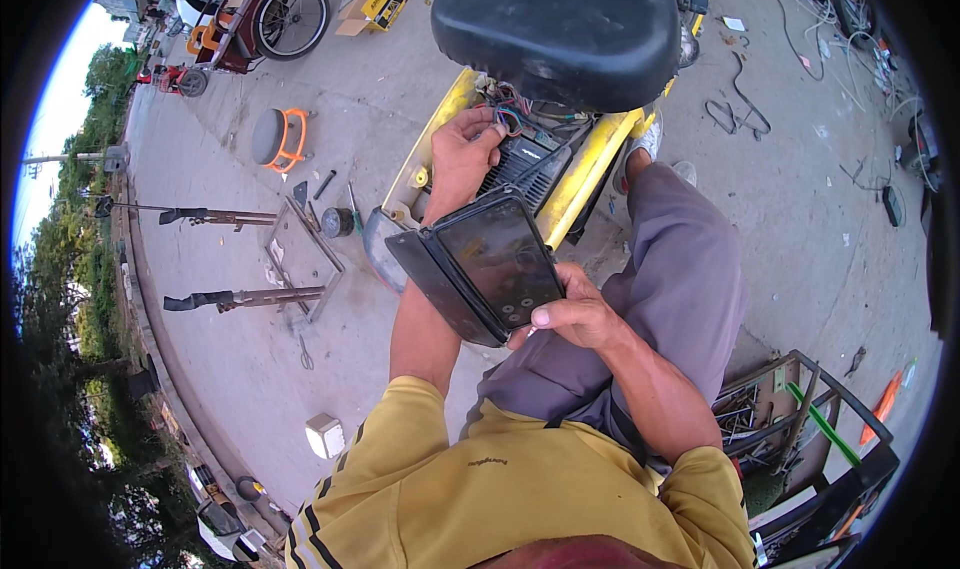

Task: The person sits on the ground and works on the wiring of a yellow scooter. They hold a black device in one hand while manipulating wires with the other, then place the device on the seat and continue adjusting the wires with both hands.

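My left hand (pixel 465 154) has its fingers closed on a bundle of thin coloured wires (pixel 510 109) in the open compartment of a yellow vehicle frame (pixel 590 169), below a black saddle (pixel 555 34). A black finned box (pixel 530 161) sits in that compartment beside the hand. My right hand (pixel 575 309) grips a smartphone (pixel 490 259) in an open black flip case, held over my left forearm, its screen dark.
Left on the concrete lie a metal stand (pixel 329 263), a round tin (pixel 338 223), small tools (pixel 324 185) and an orange-legged stool (pixel 280 137). A tricycle (pixel 240 29) and carton (pixel 380 4) stand behind, loose cables (pixel 745 104) lie right, a metal rack (pixel 790 419) lower right.
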Demonstrator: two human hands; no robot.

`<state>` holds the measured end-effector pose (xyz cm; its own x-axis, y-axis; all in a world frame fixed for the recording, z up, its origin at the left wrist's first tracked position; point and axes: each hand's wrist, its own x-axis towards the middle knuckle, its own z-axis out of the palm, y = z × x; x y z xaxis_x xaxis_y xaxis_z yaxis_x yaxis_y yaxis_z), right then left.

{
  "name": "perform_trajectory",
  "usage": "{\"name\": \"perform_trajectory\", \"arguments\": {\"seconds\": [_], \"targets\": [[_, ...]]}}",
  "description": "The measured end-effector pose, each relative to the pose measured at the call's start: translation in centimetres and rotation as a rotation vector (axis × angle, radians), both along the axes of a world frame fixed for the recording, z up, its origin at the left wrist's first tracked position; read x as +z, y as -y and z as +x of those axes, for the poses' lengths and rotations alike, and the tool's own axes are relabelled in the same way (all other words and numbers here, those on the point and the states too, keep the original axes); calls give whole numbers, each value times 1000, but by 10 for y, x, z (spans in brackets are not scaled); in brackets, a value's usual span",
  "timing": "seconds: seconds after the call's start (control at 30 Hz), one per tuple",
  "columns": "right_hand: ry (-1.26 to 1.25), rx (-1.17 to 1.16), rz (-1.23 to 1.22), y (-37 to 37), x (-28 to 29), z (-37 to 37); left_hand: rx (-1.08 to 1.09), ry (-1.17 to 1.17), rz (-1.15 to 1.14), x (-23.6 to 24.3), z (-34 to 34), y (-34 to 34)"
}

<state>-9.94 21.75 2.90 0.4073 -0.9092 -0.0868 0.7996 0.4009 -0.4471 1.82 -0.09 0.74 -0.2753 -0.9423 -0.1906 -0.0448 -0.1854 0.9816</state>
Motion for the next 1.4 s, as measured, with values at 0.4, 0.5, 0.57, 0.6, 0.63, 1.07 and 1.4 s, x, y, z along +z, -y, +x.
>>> {"name": "perform_trajectory", "arguments": {"seconds": [0.4, 0.5, 0.57, 0.6, 0.63, 1.07, 1.4], "targets": [[-1, 6, 3, 0, -2, 1, -18, 9, 17, 8, 1, -2], [-2, 2, 4, 0, -1, 1, -36, 25, 14, 9, 1, -2], [2, 4, 0, -1, -1, 1, -39, 40, 24, 11, 1, -3], [2, 6, -4, -2, -1, 2, -45, 41, 28, 12, -1, -3], [-13, -7, -15, 0, -2, -2, -39, 40, 31, 12, -5, -2], [-61, -30, -72, -3, -1, -2, -32, 13, -41, -7, 2, 2], [-51, -30, -44, -4, 0, -5, -12, 11, -78, -8, 0, 2]]}}
